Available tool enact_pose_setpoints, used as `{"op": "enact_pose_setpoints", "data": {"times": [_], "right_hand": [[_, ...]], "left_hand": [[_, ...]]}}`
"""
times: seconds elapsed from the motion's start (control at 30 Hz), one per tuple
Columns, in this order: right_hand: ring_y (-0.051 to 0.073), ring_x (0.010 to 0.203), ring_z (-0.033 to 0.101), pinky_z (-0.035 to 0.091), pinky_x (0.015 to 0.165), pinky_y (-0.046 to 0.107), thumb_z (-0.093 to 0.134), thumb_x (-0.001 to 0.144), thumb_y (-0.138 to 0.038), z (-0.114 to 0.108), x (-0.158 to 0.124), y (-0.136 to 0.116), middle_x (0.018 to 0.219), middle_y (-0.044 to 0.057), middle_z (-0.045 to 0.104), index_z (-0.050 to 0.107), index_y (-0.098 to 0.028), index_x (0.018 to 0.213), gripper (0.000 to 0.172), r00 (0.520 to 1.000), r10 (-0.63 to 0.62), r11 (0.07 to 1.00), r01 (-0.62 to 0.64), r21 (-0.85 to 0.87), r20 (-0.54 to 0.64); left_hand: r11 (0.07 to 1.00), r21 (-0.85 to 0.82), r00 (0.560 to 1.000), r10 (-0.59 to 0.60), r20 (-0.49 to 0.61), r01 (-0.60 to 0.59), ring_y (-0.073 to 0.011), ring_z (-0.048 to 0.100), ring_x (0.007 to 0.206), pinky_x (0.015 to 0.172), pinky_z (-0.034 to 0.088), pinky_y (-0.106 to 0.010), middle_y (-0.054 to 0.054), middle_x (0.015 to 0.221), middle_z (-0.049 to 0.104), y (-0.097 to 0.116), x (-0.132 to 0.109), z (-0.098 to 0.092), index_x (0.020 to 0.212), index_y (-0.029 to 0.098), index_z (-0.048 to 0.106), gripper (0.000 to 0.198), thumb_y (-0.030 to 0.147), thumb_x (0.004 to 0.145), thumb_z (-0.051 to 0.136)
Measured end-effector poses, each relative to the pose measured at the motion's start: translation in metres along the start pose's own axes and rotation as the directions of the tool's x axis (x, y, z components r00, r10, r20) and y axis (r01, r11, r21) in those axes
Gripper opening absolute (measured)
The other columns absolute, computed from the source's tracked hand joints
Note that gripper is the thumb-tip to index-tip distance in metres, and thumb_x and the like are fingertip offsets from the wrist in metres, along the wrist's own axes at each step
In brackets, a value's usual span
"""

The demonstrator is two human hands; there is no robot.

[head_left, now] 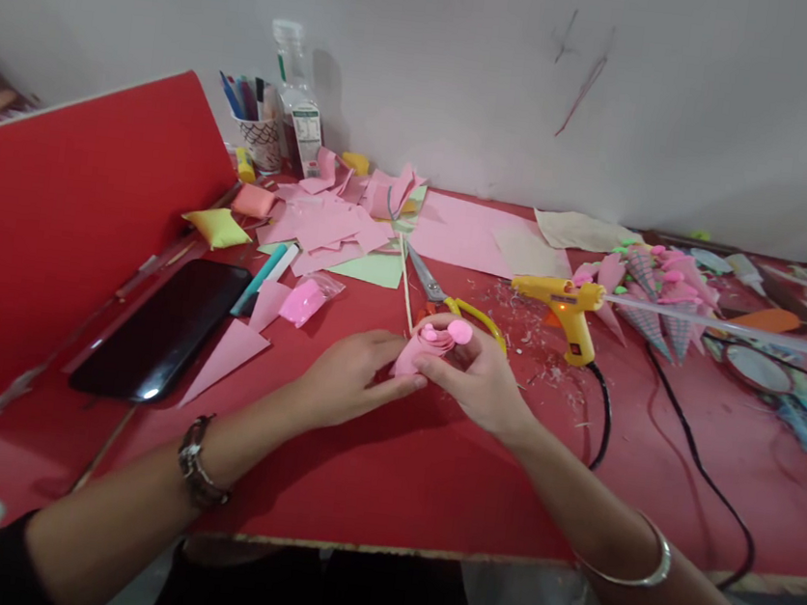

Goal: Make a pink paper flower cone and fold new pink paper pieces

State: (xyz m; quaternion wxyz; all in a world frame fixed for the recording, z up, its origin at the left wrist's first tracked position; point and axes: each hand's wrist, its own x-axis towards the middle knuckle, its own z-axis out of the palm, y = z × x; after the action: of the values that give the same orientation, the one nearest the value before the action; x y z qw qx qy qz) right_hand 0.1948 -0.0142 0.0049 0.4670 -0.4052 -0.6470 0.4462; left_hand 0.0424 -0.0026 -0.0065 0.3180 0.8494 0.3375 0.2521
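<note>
Between my two hands is a rolled pink paper cone (pixel 412 353), held just above the red table. Bright pink clay balls (pixel 459 332) sit at its rolled rim. My left hand (pixel 355 375) grips the cone from the left, its thumb along the near side. From the right, my right hand (pixel 478 377) pinches the rim, thumb in front and fingers behind. Scissors with yellow handles (pixel 475 319) lie just beyond my right hand. A thin wooden stick (pixel 407 283) rests behind the cone.
A yellow hot glue gun (pixel 569 312) with a black cord lies at right, before finished paper cones (pixel 659 293). Left are a black phone (pixel 163 329), a pink clay packet (pixel 303 302) and a red panel (pixel 83 237). Pink paper scraps (pixel 329 226) and a glass bottle (pixel 299 116) stand behind.
</note>
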Motion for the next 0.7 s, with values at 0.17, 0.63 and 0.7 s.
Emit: {"op": "enact_pose_setpoints", "data": {"times": [0.17,0.63,0.7], "right_hand": [[0.013,0.073,0.056,0.048,0.066,0.027,0.055,0.070,-0.040,-0.004,0.002,0.003,0.081,0.003,0.058,0.052,-0.020,0.090,0.028,0.997,-0.048,0.998,0.045,0.052,0.057],[0.010,0.060,0.047,0.041,0.057,0.023,0.055,0.072,-0.020,0.005,-0.001,0.002,0.066,-0.001,0.049,0.046,-0.018,0.069,0.010,0.973,-0.174,0.836,0.226,-0.500,0.149],[0.010,0.058,0.046,0.040,0.055,0.023,0.054,0.072,-0.018,0.005,-0.001,0.003,0.064,-0.002,0.048,0.044,-0.018,0.066,0.011,0.976,-0.188,0.825,0.220,-0.521,0.114]], "left_hand": [[0.970,-0.239,0.998,0.036,-0.045,-0.046,-0.0177,0.051,0.097,0.084,0.040,-0.029,-0.007,0.099,0.057,0.001,0.001,-0.001,0.088,0.016,0.056,0.030,0.034,0.084,0.033],[0.825,-0.564,0.987,-0.121,-0.109,0.039,-0.0155,0.048,0.091,0.080,0.042,-0.029,-0.007,0.095,0.052,-0.011,0.001,0.005,0.085,0.018,0.049,0.039,0.044,0.086,0.019],[0.831,-0.555,0.992,-0.099,-0.073,0.042,-0.0156,0.047,0.095,0.083,0.041,-0.029,-0.007,0.098,0.051,-0.009,0.000,0.005,0.087,0.019,0.049,0.039,0.044,0.086,0.020]]}}
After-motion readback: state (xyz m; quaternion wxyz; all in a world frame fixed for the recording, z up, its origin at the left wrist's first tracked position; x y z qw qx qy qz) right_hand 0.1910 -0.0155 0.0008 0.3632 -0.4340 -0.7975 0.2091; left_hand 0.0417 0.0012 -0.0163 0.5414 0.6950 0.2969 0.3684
